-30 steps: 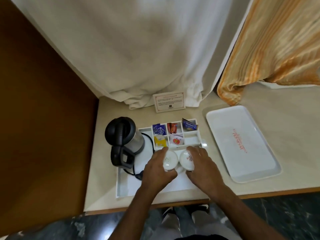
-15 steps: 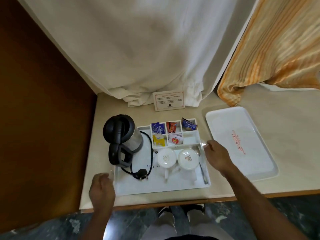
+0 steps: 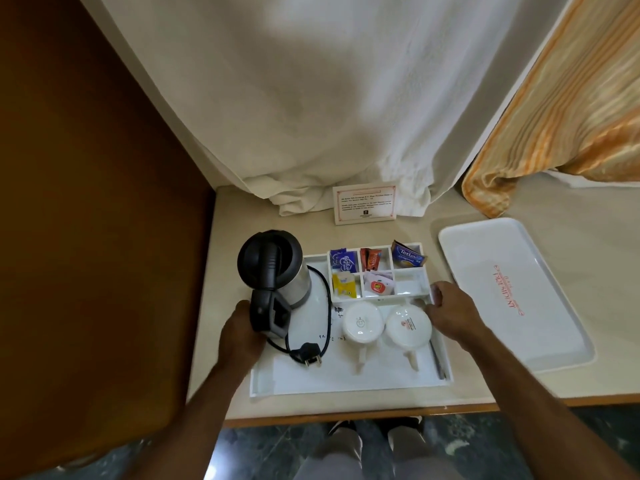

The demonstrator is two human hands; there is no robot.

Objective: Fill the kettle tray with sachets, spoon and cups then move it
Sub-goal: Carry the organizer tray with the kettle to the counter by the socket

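gripping the kettle tray [image 3: 349, 379] at its two side rims, the left hand [image 3: 239, 336] and right hand [image 3: 450, 311] clasp it on the worktop [image 3: 398, 230]. loading appears complete: sachets [image 3: 375, 273] fill the tray's rear compartments, two upturned cups [image 3: 386, 323] sit in front of them; the spoon cannot be confirmed, and moving the tray remains.

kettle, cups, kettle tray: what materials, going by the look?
Kettle: brushed metal body, probably stainless, from its grey sheen; lid and handle matte black, likely plastic.
Cups: glossy white, upside down, printed marks on the bases; ceramic or melamine, can't tell which.
Kettle tray: opaque white with thick, square-edged walls and dividers; looks like acrylic or painted board, uncertain.
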